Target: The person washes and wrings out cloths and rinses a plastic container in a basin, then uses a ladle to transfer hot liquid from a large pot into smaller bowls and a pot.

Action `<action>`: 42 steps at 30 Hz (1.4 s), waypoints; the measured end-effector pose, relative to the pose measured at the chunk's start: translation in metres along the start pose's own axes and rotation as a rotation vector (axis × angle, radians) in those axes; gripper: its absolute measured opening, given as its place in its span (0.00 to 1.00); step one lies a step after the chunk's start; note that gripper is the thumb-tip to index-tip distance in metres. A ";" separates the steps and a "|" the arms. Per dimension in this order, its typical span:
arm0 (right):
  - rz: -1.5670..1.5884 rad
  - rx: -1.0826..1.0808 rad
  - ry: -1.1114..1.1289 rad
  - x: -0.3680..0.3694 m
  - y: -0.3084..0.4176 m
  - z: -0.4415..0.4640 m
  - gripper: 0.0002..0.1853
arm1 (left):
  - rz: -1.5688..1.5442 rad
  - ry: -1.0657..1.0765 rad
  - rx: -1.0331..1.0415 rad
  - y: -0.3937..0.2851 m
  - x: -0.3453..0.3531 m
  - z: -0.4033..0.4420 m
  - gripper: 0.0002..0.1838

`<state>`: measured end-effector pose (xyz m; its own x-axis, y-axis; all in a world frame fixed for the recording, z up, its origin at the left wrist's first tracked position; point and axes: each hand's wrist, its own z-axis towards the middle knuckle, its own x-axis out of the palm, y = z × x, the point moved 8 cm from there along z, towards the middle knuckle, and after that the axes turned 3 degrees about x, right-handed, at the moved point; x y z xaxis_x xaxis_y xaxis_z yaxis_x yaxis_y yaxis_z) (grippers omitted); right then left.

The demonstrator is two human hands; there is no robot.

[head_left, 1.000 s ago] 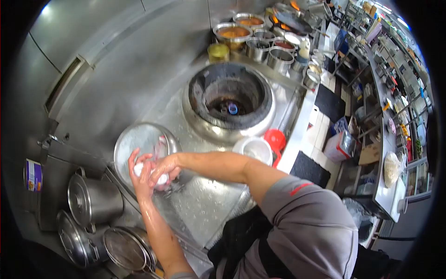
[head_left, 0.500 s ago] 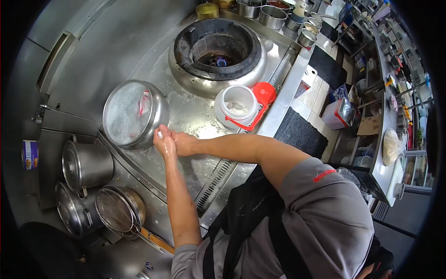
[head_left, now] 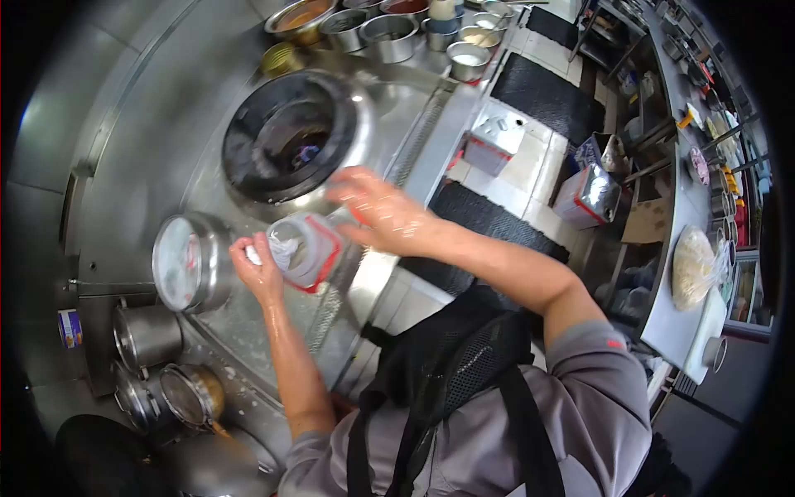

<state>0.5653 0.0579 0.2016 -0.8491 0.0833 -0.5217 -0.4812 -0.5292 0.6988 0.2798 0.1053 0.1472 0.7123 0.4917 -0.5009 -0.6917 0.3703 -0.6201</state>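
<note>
My left hand point(head_left: 260, 265) is closed round a white wet cloth-like item point(head_left: 282, 251) beside the mouth of a white plastic tub point(head_left: 318, 258) with a red handle. My right hand point(head_left: 377, 211), blurred by motion, has its fingers spread over the tub's far side, near the wok burner, with nothing visible in it. Left of my left hand is a steel pot point(head_left: 217, 263) of cloudy water, a red and white thing point(head_left: 194, 263) in it. The red lid is mostly hidden by my right hand.
A wok burner point(head_left: 290, 137) with a small blue flame stands beyond the tub. Metal containers point(head_left: 389, 37) line the back. Lidded pots point(head_left: 149, 331) and a strainer point(head_left: 189, 396) are at lower left. Metal cans point(head_left: 494, 141) stand on the floor at right.
My hands have come apart. The left has moved from beside the pot to the tub with the white item; the right has opened and swung up and right. The view has shifted.
</note>
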 end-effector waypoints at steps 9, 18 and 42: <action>-0.189 0.884 0.029 -0.269 -0.304 -0.297 0.14 | 0.446 0.046 0.057 -0.102 0.070 -0.015 0.13; -0.328 1.408 0.187 -0.403 -0.520 -0.419 0.19 | -0.514 0.592 -0.130 -0.293 0.418 -0.023 0.02; -0.149 1.158 -0.212 -1.022 -0.996 -0.143 0.15 | -0.644 1.297 0.003 -0.724 1.150 0.094 0.08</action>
<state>1.9430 0.3794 -0.0311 -0.7344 0.2752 -0.6204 -0.3968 0.5675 0.7215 1.5882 0.4769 0.0766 0.4977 -0.8038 -0.3258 -0.2145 0.2499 -0.9442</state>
